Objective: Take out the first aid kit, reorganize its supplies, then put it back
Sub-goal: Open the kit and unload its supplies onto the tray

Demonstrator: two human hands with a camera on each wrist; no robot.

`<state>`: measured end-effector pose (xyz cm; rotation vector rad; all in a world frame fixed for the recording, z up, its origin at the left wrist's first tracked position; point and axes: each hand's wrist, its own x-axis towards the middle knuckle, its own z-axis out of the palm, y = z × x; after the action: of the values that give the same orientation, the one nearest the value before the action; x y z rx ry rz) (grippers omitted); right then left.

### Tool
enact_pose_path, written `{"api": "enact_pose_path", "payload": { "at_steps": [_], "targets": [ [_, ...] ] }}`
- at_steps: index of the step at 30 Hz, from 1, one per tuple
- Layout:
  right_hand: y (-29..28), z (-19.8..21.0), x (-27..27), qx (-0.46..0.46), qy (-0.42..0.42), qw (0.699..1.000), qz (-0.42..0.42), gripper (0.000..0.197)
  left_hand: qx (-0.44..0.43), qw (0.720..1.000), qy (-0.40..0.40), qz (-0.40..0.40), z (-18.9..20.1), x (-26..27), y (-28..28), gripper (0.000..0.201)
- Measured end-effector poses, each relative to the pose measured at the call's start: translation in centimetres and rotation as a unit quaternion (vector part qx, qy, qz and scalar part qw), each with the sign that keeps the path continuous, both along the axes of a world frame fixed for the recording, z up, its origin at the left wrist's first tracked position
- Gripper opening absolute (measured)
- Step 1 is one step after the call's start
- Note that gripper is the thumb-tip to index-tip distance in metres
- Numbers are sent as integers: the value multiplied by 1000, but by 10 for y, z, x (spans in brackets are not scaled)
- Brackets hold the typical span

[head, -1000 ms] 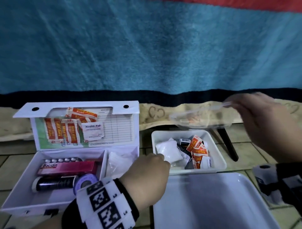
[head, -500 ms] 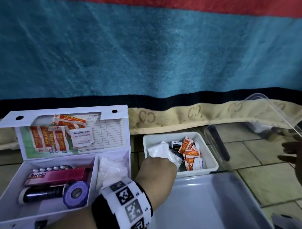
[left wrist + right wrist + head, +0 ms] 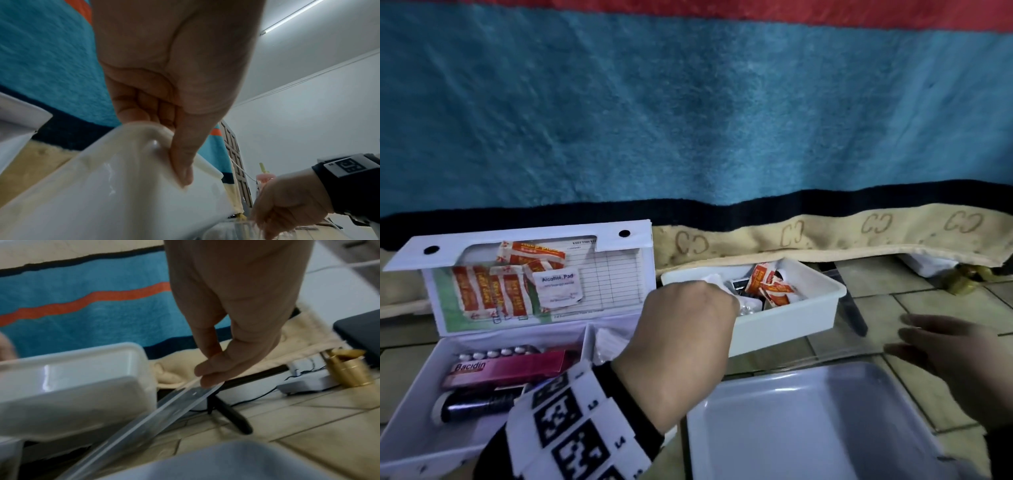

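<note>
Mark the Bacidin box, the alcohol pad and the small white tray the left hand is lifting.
Bacidin box (image 3: 510, 368): head view, its pink top face.
Alcohol pad (image 3: 560, 287): head view, middle of the white sachet in the lid.
Small white tray (image 3: 784, 322): head view, its near outer wall.

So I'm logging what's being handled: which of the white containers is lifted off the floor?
The small white bin holding sachets: the left hand grips its corner and tilts it. The hinged kit box and large tray rest flat.
</note>
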<state>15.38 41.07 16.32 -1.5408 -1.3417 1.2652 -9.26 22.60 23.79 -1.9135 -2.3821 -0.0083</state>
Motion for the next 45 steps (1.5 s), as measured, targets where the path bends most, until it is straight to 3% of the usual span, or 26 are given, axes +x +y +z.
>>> {"api": "enact_pose_path", "payload": {
  "at_steps": [3, 4, 7, 9, 12, 15, 16, 20, 23, 27, 32, 34, 37, 41, 45],
  "targets": [
    [-5, 3, -33, -59, -84, 993, 53, 11, 3, 1000, -6, -5, -1, 4, 5, 40],
    [-9, 2, -43, -73, -75, 992, 77, 11, -18, 1000, -7, -14, 0, 7, 6, 37],
    [-10, -2, -60, -60, -145, 981, 115, 9, -37, 999, -2, -13, -17, 7, 13, 18],
    [-13, 0, -69, -26, -247, 955, 161, 10, -28, 999, -2, -17, -22, 8, 15, 24],
    [-11, 0, -71, -16, -325, 924, 203, 6, -13, 1000, 10, -27, -25, 10, 17, 45],
    [-12, 5, -74, -14, -363, 891, 273, 5, -100, 995, -22, -10, -42, 7, 19, 14],
    [-12, 6, -74, -16, -362, 886, 290, 5, -120, 992, -30, -2, -42, 6, 18, 5],
    [-4, 5, -70, -25, -285, 918, 275, 29, -96, 992, -82, 26, -49, -1, 12, 30],
    [-1, 8, -73, 66, -285, 925, 241, 25, -23, 989, -136, 49, -33, -7, -4, 31],
    [-20, 28, -85, 202, -343, 880, 260, 24, 75, 969, -204, 117, -10, -30, -43, 18],
    [-60, 52, -110, 267, -309, 847, 340, 20, 123, 930, -223, 266, -9, -86, -111, 19],
    [-79, 57, -122, 263, -281, 847, 367, 19, 74, 923, -200, 321, -22, -111, -143, 32],
    [-113, 62, -144, 232, -254, 848, 403, 15, -27, 922, -164, 350, -43, -140, -177, 74],
    [-167, 69, -185, 285, -286, 783, 474, 9, -63, 935, -209, 281, -52, -147, -193, 108],
    [-220, 55, -238, 349, -350, 689, 529, 19, -105, 952, -173, 229, -53, -144, -194, 87]
  ]
}}
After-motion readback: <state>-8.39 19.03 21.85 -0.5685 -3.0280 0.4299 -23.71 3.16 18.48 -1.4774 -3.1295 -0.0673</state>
